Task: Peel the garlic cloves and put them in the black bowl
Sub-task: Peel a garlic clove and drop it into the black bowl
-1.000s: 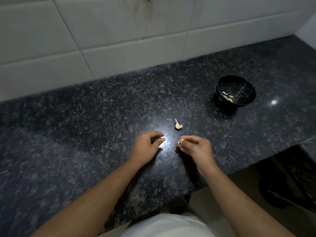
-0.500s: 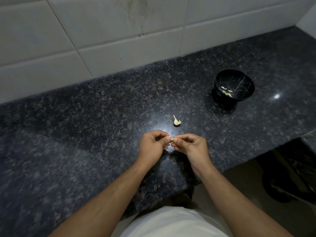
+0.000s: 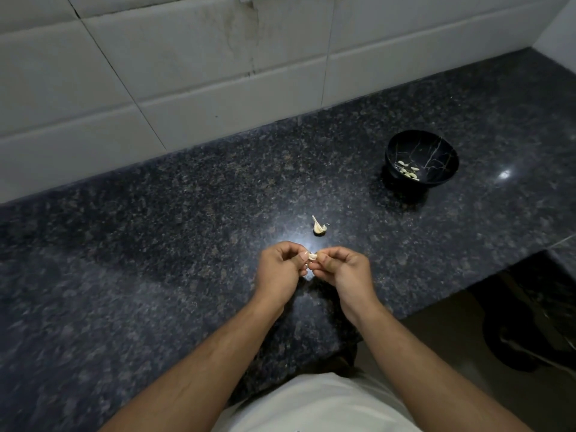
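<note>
A small pale garlic clove is pinched between the fingertips of my left hand and my right hand, which meet just above the dark granite counter. A second piece of garlic with a pointed papery tip lies on the counter just beyond my hands. The black bowl with thin pale veins stands to the far right; several peeled cloves lie inside it.
A white tiled wall runs along the back of the counter. The counter's front edge cuts off at the right, with a dim floor and a dark round object below it.
My hands were apart on the counter a second ago. They have come together and lifted a little, both now pinching one clove.
</note>
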